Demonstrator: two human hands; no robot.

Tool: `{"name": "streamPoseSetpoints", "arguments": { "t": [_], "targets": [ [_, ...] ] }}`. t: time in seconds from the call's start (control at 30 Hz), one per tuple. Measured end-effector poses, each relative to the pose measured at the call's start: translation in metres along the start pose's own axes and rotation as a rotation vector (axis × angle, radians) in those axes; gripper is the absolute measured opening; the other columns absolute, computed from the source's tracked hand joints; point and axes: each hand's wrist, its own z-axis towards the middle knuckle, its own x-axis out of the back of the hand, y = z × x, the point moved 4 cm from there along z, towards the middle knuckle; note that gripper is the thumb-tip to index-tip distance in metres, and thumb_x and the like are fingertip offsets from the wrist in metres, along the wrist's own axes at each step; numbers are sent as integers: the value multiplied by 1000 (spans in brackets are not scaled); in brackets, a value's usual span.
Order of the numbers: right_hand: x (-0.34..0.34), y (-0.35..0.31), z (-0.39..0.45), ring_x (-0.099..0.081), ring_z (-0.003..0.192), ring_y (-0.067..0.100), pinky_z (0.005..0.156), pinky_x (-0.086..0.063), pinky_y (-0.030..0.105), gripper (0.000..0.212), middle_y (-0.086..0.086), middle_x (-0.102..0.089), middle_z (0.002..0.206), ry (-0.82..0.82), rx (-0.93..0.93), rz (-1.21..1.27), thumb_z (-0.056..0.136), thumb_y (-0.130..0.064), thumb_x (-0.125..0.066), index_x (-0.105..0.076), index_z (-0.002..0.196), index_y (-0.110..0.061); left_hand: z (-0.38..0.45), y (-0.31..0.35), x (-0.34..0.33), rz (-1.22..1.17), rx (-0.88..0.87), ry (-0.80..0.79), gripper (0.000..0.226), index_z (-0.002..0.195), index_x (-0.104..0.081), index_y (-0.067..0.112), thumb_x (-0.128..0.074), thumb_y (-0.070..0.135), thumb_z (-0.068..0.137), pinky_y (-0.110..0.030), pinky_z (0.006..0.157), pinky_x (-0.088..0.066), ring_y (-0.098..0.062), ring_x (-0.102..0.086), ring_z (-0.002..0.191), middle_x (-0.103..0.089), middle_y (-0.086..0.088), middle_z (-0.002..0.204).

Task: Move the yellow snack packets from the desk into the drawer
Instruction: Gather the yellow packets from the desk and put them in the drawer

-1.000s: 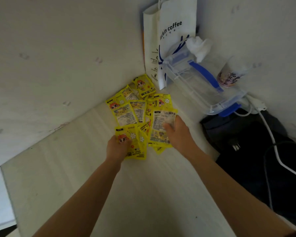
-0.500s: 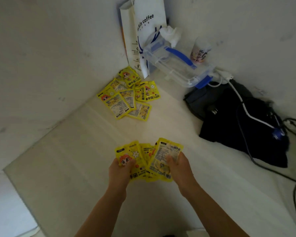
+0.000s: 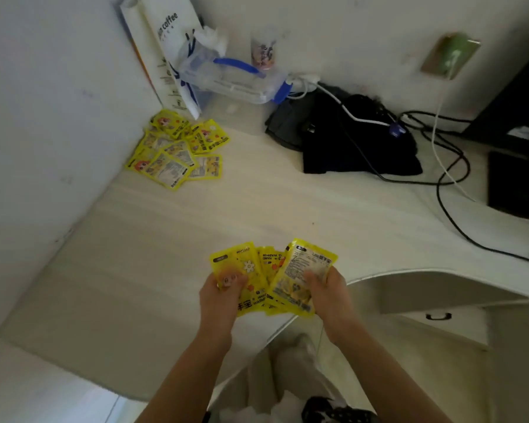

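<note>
Both hands hold a fan of several yellow snack packets (image 3: 269,276) over the desk's front edge. My left hand (image 3: 222,297) grips the left packets with its thumb on top. My right hand (image 3: 327,293) grips the right packets, one of them showing its printed back. A pile of several more yellow packets (image 3: 177,151) lies on the desk (image 3: 153,254) in the far left corner by the wall. A shut drawer with a dark handle (image 3: 439,316) sits under the desk at the right.
A white paper coffee bag (image 3: 162,47) leans in the corner beside a clear plastic box with blue clips (image 3: 232,77) and a cup (image 3: 263,47). Dark cloth (image 3: 348,141), cables (image 3: 449,184) and a black device (image 3: 516,184) cover the right part of the desk.
Both hands have drawn a handful of packets away from the corner pile toward the front edge of the desk. The view has swung right, bringing the drawer into sight.
</note>
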Motion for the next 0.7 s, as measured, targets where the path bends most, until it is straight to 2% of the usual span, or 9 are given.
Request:
{"name": "streamPoseSetpoints", "arguments": {
  "t": [0.1,0.17,0.23,0.4,0.53,0.6,0.7],
  "targets": [
    [23,18,-17,-68,92,24,80,-57,45,10,8,-70,102,77,-23,87,92,-17,-54,-61,99,-16,-21,0,-12,45,-30,-65,16,95,-64,21,-68,10,84,-23,55,-47,-13,-66,74,-69,-1,89],
    [38,33,-26,-68,90,19,71,-57,36,17,5,-71,102,107,-34,160,93,-16,-54,-61,108,-13,-34,-3,-22,60,-45,-121,17,97,-65,19,-68,9,84,-23,56,-47,-13,-66,76,-70,-1,89],
    [54,46,-40,-68,83,11,65,-53,27,17,-1,-71,96,135,-50,227,94,-13,-53,-62,108,-14,-47,-7,-31,95,-71,-175,16,96,-65,19,-68,9,84,-24,58,-49,-15,-67,78,-70,-1,89],
    [94,89,-76,-69,88,15,84,-57,40,15,-3,-72,96,209,-113,347,94,-11,-54,-64,97,-22,-85,-28,-56,208,-166,-296,14,95,-66,16,-69,9,83,-29,68,-53,-17,-67,78,-71,-2,87],
    [135,134,-111,-69,85,12,74,-56,29,15,-2,-72,96,285,-128,420,94,-9,-53,-64,100,-18,-125,-60,-81,279,-185,-364,18,95,-67,15,-73,15,79,-34,73,-54,-19,-67,79,-72,-3,87],
    [157,163,-131,-69,86,14,74,-57,32,15,0,-72,98,322,-156,436,94,-11,-54,-63,105,-15,-152,-81,-94,303,-178,-412,19,97,-66,18,-73,17,79,-34,74,-54,-16,-67,80,-72,0,88],
    [190,209,-165,-70,88,18,80,-58,38,14,3,-72,99,364,-195,509,95,-11,-54,-62,105,-15,-200,-115,-113,336,-177,-471,19,102,-62,13,-69,14,84,-25,65,-45,-11,-62,76,-68,1,88]
  ]
}}
